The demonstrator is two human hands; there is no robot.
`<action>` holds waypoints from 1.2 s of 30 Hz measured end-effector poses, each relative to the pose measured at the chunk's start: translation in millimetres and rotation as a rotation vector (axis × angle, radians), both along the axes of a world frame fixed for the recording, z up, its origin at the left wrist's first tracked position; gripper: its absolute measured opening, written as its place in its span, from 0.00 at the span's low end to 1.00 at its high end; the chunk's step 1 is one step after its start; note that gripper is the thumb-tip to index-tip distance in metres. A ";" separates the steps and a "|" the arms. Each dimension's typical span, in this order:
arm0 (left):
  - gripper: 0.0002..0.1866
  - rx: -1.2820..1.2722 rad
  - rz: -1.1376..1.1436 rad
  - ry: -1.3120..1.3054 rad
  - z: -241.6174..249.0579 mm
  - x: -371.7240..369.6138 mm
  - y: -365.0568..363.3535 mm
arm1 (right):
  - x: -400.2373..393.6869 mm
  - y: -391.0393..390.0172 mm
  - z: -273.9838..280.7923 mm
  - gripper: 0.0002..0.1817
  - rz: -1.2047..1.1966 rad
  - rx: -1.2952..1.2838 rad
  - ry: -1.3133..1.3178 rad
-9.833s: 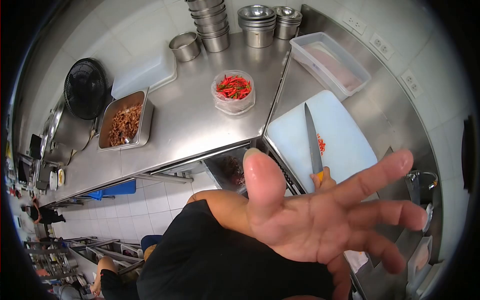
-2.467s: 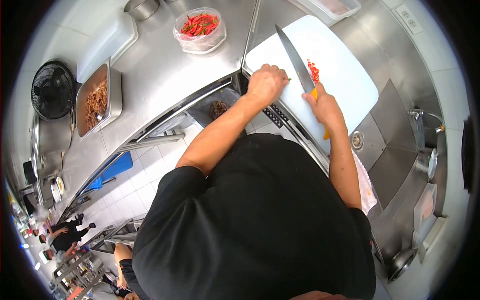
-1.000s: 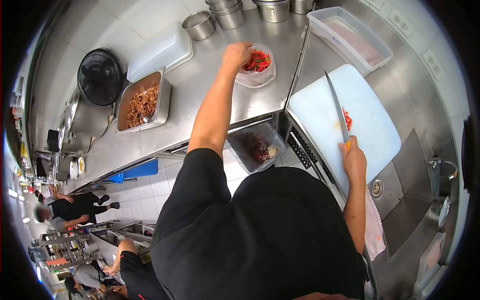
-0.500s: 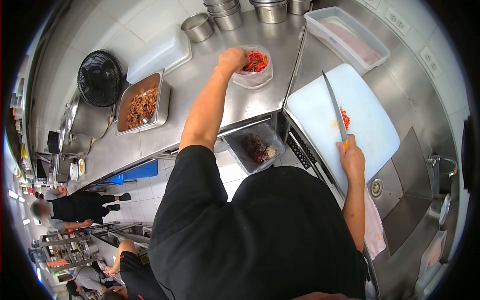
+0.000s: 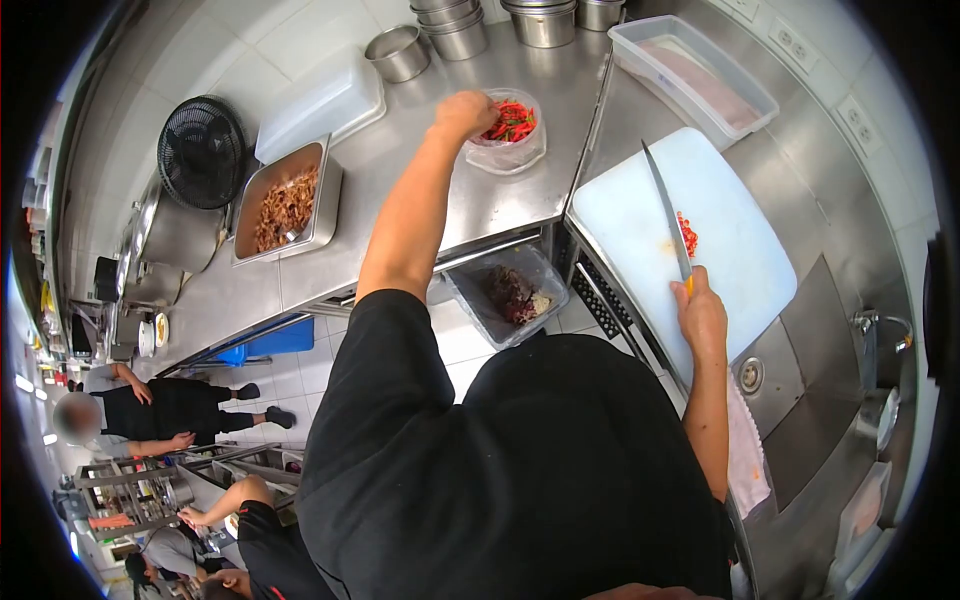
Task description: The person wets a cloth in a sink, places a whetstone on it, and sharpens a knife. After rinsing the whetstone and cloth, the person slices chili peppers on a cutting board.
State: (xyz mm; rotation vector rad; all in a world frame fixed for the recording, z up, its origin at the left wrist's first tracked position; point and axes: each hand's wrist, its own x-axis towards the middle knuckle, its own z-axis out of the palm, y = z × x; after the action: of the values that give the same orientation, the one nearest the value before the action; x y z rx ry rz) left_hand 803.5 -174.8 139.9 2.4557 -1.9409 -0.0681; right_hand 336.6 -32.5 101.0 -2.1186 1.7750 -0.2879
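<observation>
My left hand (image 5: 466, 114) is at the left rim of a clear plastic tub (image 5: 508, 157) lined with a bag. Its fingers curl down against the red chilies (image 5: 513, 122) inside; the fingertips are hidden, so what they hold does not show. In my right hand (image 5: 704, 312) is a long kitchen knife (image 5: 665, 205), gripped by its yellow handle. The blade lies over a white cutting board (image 5: 745, 230), pointing away from me. Beside the blade sits a small pile of chopped red chili (image 5: 687, 236).
A metal pan of brown food (image 5: 287, 213) and a black fan (image 5: 201, 152) stand left. Below the counter edge is a grey bin (image 5: 470, 295). A plastic container (image 5: 735, 120) stands behind the board, a sink (image 5: 752, 374) to the right. Co-workers (image 5: 160, 408) are at lower left.
My left hand has shifted slightly up at the tub's rim. The knife and right hand stay almost in place. At lower left, a standing co-worker has moved and another's arm has shifted.
</observation>
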 end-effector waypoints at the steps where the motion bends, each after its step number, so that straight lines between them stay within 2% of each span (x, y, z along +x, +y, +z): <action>1: 0.16 0.022 -0.028 0.019 5.1 0.5 5.3 | 0.1 1.3 0.5 0.18 0.000 -0.008 -0.005; 5: 0.16 -0.016 -0.057 -0.086 -9.9 6.5 3.7 | 0.9 1.2 -1.5 0.18 0.006 -0.020 0.007; 11: 0.17 -0.213 -0.025 0.262 20.2 -0.7 7.8 | 1.0 -0.4 -1.3 0.19 0.000 0.005 -0.007; 14: 0.16 -0.086 -0.319 0.433 56.8 -58.2 27.5 | 0.2 0.1 0.9 0.19 -0.007 0.007 -0.019; 15: 0.17 0.129 -0.305 0.525 55.1 -77.5 23.6 | 0.4 0.0 2.1 0.20 -0.009 0.010 -0.021; 17: 0.16 0.131 -0.536 0.516 39.8 -119.7 30.8 | -0.2 0.6 2.9 0.20 -0.008 0.015 -0.021; 19: 0.15 0.252 -0.703 0.527 5.8 -152.7 20.6 | -0.2 0.9 2.9 0.20 -0.004 0.018 -0.019; 22: 0.15 0.259 -0.773 0.571 -22.7 -188.6 25.2 | 0.0 -0.8 1.7 0.21 -0.014 0.038 -0.003; 23: 0.15 0.132 -0.788 0.565 -31.5 -191.7 28.2 | 0.1 -1.3 2.4 0.21 -0.013 0.038 -0.003; 26: 0.15 -0.045 -0.656 0.569 -49.7 -185.1 40.5 | -0.9 0.2 2.5 0.21 -0.020 0.052 -0.003; 29: 0.16 -0.208 -0.640 0.547 -58.3 -176.2 73.6 | 0.2 -2.1 3.0 0.22 -0.033 0.072 -0.010; 32: 0.17 -0.269 -0.530 0.519 -59.9 -192.5 106.3 | -2.3 -2.7 5.2 0.24 -0.039 0.089 -0.025; 33: 0.17 -0.369 -0.503 0.489 -68.5 -201.8 112.4 | -3.0 -3.5 4.3 0.24 -0.041 0.088 -0.026; 36: 0.14 -0.391 -0.499 0.409 -81.3 -218.8 116.8 | -3.9 -2.1 8.7 0.23 -0.053 0.107 -0.034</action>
State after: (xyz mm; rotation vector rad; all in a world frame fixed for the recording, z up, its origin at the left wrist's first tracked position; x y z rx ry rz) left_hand 584.7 -58.0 58.6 1.5416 -2.0729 -0.1616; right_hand 332.7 -34.6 109.7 -1.9838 1.7876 -0.2355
